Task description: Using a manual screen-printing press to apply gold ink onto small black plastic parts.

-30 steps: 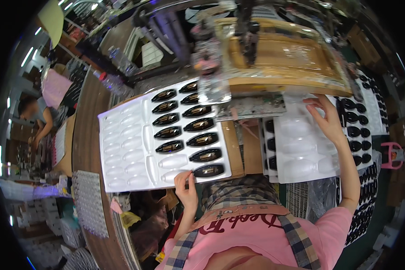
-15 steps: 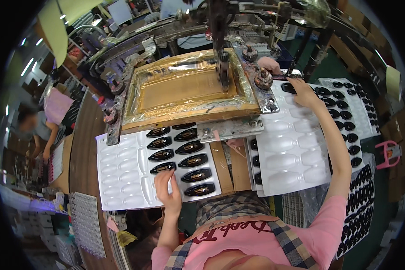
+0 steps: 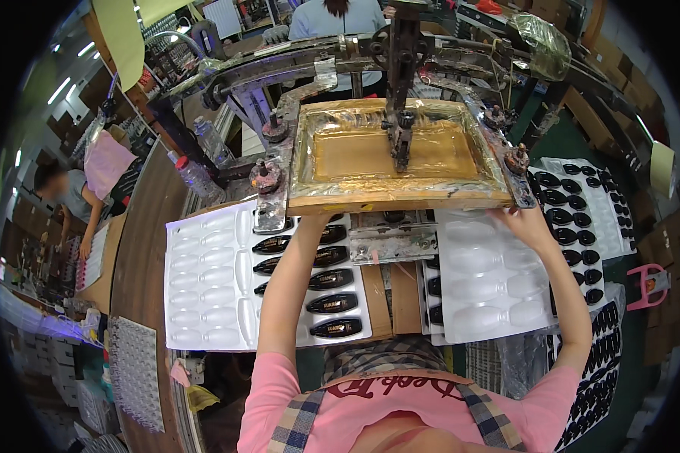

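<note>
The screen point(image 3: 355, 157) hangs on its metal arms ahead of both hands, its long axis running left to right across the person's front, its wooden near edge facing the body. The right hand point(image 3: 523, 225) is at the near right corner, just below that edge, fingers bent in toward the underside; whether they pinch the wood or merely rest against it, I cannot tell. The left hand point(image 3: 317, 219) goes under the near edge, well in from the near left corner; its fingers are hidden, so I cannot tell if they are spread or pressed together. Both hands lie on the near side of the screen, and neither is plainly the nearer; the right is the one seen close against a corner.

Below the near edge, between the two forearms, sits the metal plate point(image 3: 393, 243). To its left lies the left tray point(image 3: 243, 294), its far edge passing beneath the screen. Its right half carries black pieces point(image 3: 331, 303), long axes mostly left to right, one lying in the tray's near right corner; the left forearm point(image 3: 289, 287) crosses above this half. To the plate's right is the right tray point(image 3: 452, 291), white with moulded hollows, its far edge near the right hand. Beyond the left tray's left edge runs the brown tabletop point(image 3: 137, 249), with a bottle point(image 3: 192, 180) toward its far end.
</note>
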